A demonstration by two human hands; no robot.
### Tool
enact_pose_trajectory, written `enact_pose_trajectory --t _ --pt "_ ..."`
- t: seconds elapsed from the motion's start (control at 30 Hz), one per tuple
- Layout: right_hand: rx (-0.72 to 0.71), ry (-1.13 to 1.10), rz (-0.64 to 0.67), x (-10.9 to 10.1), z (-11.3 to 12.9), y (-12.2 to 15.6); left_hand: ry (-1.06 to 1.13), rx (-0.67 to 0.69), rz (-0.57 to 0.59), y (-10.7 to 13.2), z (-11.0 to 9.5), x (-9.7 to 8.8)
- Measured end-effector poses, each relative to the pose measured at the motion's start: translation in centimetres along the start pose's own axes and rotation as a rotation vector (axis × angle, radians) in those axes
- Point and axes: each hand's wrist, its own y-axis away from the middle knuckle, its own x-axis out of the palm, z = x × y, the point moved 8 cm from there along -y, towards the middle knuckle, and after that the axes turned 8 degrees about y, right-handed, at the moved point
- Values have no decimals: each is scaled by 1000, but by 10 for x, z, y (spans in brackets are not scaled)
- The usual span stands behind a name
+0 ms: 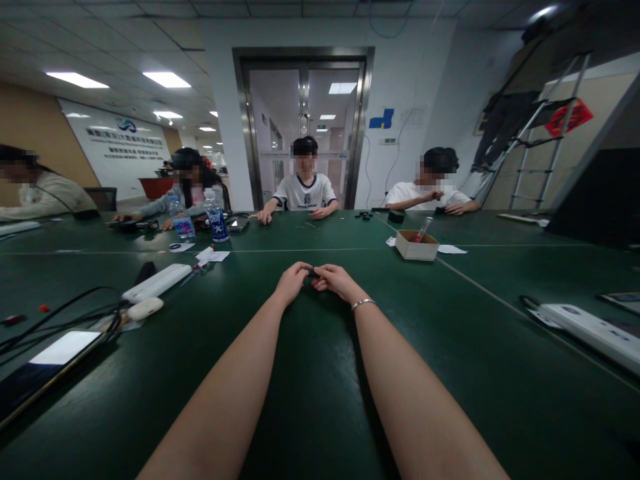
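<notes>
Both of my arms stretch forward over the dark green table (320, 373). My left hand (293, 281) and my right hand (339, 281) meet near its middle, fingers closed in a pinch. Between the fingertips is a small black object (311, 272), gripped from both sides. Its kind cannot be made out, since the fingers cover most of it. A silver bangle (363, 303) circles my right wrist.
Left of my arms lie a phone (55, 363), cables and a white power strip (157, 283); another power strip (590, 330) is at right. Ahead are two bottles (217, 217) and a small cardboard box (417, 248). Several people sit around the table; one stands on a ladder (550, 143).
</notes>
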Motion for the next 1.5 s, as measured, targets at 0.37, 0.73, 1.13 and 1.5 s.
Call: enact_pose_trajectory --t 0.37,0.73,1.13,1.5 --pt "13 -1 -7 0 1 2 9 7 -2 -3 3 1" --pt "12 -9 -9 -1 0 1 -10 7 1 2 -3 0" --pt "5 -12 -2 0 0 0 -18 8 9 -1 1 1" --pt "7 3 -4 0 1 1 -19 -1 1 -2 3 0"
